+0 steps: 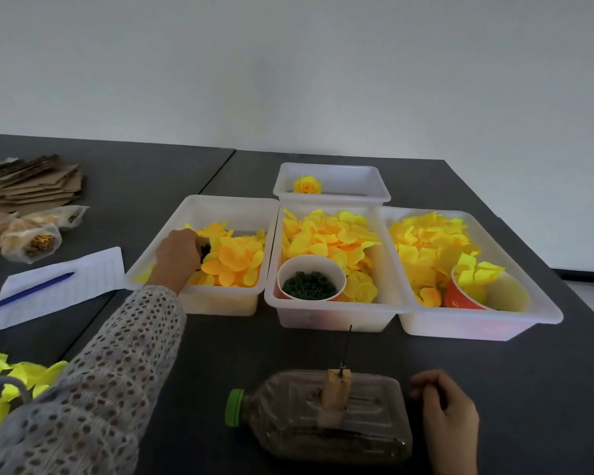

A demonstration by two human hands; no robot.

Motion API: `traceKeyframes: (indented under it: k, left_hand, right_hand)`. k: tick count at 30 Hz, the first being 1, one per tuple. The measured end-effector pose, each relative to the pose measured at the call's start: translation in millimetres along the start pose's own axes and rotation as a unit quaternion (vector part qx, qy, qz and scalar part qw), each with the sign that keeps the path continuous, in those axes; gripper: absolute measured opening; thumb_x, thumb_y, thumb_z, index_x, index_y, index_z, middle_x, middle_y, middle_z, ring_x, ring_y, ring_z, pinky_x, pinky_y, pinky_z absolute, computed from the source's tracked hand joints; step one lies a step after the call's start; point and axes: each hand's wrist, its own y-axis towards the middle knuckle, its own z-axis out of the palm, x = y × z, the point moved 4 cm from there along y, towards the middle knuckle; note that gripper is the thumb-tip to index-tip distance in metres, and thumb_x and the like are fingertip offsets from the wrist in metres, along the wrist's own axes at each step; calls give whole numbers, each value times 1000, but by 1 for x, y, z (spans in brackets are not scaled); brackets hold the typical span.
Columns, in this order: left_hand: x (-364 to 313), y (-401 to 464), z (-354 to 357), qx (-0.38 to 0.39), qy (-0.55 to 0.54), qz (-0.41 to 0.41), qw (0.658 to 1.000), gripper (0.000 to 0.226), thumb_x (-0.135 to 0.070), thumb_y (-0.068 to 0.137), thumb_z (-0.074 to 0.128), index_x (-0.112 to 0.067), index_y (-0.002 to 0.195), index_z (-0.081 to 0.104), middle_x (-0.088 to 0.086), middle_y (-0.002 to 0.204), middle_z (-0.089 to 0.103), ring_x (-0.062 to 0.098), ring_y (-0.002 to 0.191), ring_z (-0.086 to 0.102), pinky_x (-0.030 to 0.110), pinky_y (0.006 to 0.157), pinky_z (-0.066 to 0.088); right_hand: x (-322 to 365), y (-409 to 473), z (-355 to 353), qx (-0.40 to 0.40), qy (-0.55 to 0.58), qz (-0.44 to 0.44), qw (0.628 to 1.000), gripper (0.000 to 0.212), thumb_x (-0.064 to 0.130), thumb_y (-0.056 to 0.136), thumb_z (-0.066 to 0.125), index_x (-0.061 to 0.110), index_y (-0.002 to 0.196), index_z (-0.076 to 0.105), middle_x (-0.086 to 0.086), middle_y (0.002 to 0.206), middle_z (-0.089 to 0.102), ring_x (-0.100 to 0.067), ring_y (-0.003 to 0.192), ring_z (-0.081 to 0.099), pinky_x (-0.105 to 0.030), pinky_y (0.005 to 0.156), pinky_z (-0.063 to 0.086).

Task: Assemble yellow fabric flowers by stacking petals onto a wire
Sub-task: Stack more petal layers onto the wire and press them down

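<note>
Left hand (179, 255) reaches into the left tray (199, 207), fingers curled down among the orange-yellow petals (234, 258) around something dark; what it grips cannot be told. Right hand (448, 409) rests on the counter (494, 371) near its front edge, just beside the bottle (326, 416), fingers loosely curled, holding nothing visible. Bottle lies on its side, green cap (234, 407) pointing left; a small block (336, 395) sits on it with the wire (347, 347) standing upright, bare of petals. Middle tray (336, 317) holds yellow petals (330, 234) and a cup of dark green rings (310, 281). Right tray (477, 323) holds more petals and a red cup (460, 296). Rear tray (333, 173) holds one finished flower (307, 185). At the counter's left edge: paper (83, 279) with a blue pen (31, 291).
</note>
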Motion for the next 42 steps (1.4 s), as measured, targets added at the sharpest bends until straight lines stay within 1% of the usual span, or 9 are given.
traceKeyframes:
  k: [4, 10, 13, 16, 19, 24, 32, 37, 42]
  left_hand:
    - [-1, 5, -6, -27, -22, -5, 999, 12, -17, 91, 61, -7, 96, 66, 17, 96, 66, 36, 87, 62, 41, 72, 51]
    - [-11, 8, -31, -151, -115, 47, 981, 15, -23, 93, 65, -11, 102, 65, 13, 93, 68, 30, 83, 65, 39, 75, 50]
    - [-24, -6, -50, -209, -252, 83, 941, 10, -17, 93, 64, -8, 97, 66, 8, 81, 68, 1, 60, 62, 10, 63, 46]
    - [-41, -31, -69, -246, -395, 84, 881, 8, -12, 91, 64, -8, 96, 70, -2, 75, 66, -6, 61, 60, 7, 62, 47]
    - [-62, -64, -82, -218, -551, 93, 800, 12, -11, 93, 60, -7, 102, 67, 4, 87, 67, 7, 75, 67, 21, 63, 54]
    - [-100, -119, -84, -134, -645, 104, 745, 11, -11, 98, 55, -9, 107, 61, 3, 88, 62, 16, 86, 73, 21, 59, 53]
    - [-142, -177, -70, 28, -657, 137, 741, 13, -2, 90, 65, -10, 100, 67, -8, 69, 68, 9, 73, 67, 19, 62, 47]
    - [-154, -199, -75, 44, -664, 178, 725, 14, 1, 87, 68, -7, 98, 68, -5, 70, 65, 8, 67, 66, 12, 64, 46]
    - [-163, -211, -81, 52, -642, 234, 728, 15, -3, 84, 72, -13, 95, 70, -8, 71, 68, 3, 66, 59, 17, 67, 47]
  right_hand:
    - [-1, 0, 0, 4, 0, -1, 1000, 37, -9, 86, 51, 21, 69, 65, 0, 59, 66, -10, 58, 61, -27, 59, 47]
    - [-1, -1, -1, 22, 9, 1, 1000, 36, -4, 89, 49, 24, 72, 64, 2, 68, 66, -9, 60, 60, -32, 58, 47]
    - [-1, -3, -1, 24, 14, -1, 1000, 35, -4, 89, 48, 24, 73, 63, 10, 74, 66, -6, 61, 60, -29, 57, 44]
    - [-1, -3, -1, 29, 13, -2, 999, 34, -3, 90, 48, 24, 75, 63, 7, 71, 65, -6, 64, 61, -28, 59, 46]
    - [-2, -3, -1, 32, 13, -4, 999, 32, -1, 91, 48, 24, 77, 63, 4, 68, 63, -5, 64, 61, -27, 60, 46]
    - [-3, -4, 1, 33, 10, -7, 999, 32, 0, 92, 47, 24, 78, 63, 2, 69, 63, -8, 61, 60, -28, 57, 48]
    - [-5, -5, 0, 37, 10, -14, 999, 32, 2, 92, 46, 26, 79, 63, 6, 69, 64, -8, 61, 60, -23, 53, 44]
    - [-6, -5, 1, 44, 8, -14, 999, 30, 5, 92, 46, 26, 80, 62, 11, 73, 64, -7, 62, 61, -21, 53, 44]
    - [-6, -5, 1, 47, 6, -14, 999, 30, 3, 93, 46, 26, 80, 62, 4, 71, 63, -5, 64, 61, -22, 56, 45]
